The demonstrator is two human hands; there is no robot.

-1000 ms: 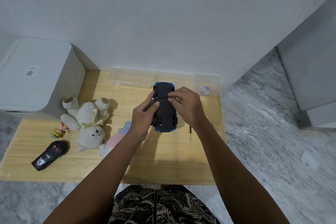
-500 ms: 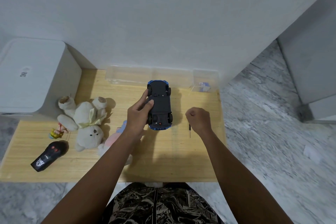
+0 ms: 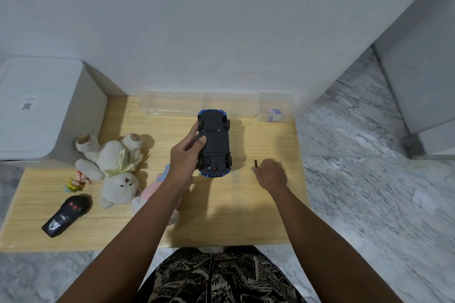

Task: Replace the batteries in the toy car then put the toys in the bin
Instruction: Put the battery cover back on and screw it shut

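Landmark: blue toy car with black underside [image 3: 214, 142], held belly-up over the light wooden table [image 3: 258, 216].

1. Black remote control with red buttons [image 3: 66, 216] — nearest item, well left of the car, flat on the table.
2. Right hand [image 3: 270, 172] — right of the car, fingers curled round a thin dark screwdriver [image 3: 255, 163] whose end pokes out above the knuckles; likely fetched for the battery cover screw.
3. Cream plush bear with pale bow [image 3: 115, 165] — left of the car, lying on its back; a small yellow-and-pink figurine [image 3: 76, 182] lies beyond it, farther left. A pink soft toy [image 3: 152, 187] sits near-left of the car, partly hidden by the forearm.
4. Left hand [image 3: 187, 155] — grasps the car's left flank, thumb across the underside, steadying it so the battery hatch faces up.
5. White lidded bin [image 3: 46, 108] — far left of the car, lid on.
6. Clear plastic compartment box [image 3: 172, 103] — just behind the car at the wall; its rightmost cell holds small blue-white items, too small to identify.
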